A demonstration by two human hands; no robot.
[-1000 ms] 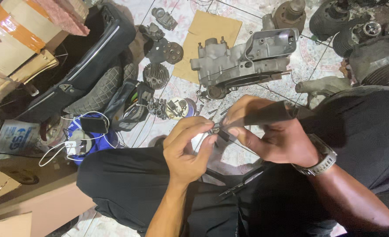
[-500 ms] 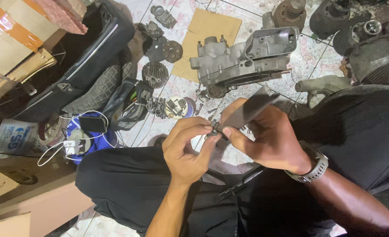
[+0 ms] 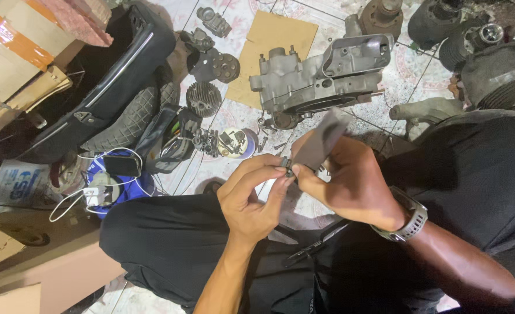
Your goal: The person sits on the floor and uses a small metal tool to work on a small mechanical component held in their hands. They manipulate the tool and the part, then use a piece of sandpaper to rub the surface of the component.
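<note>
Both hands now pinch: left hand [image 3: 251, 197] on a small dark part [image 3: 288, 170], right hand [image 3: 350, 183] tilting its grey strip [image 3: 321, 139] steeper than before.

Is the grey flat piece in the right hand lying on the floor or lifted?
Lifted. The right hand holds the grey flat piece tilted above the lap, the left hand pinching at its lower end.

- The left hand [image 3: 251, 197] and right hand [image 3: 344, 186] meet fingertip to fingertip above the lap, a flat strip [image 3: 321, 139] in the right one.
- Beyond the hands, on the floor [image 3: 420, 75], lies an engine casing [image 3: 321, 75] — a cardboard sheet [image 3: 280, 40] partly under its left end.
- Left of the casing: a finned cylinder [image 3: 203, 99], then a seat [image 3: 103, 87].
- Cardboard boxes [image 3: 19, 58] sit furthest left.
- Pliers [image 3: 315, 247] rest on the lap, under the hands.
</note>
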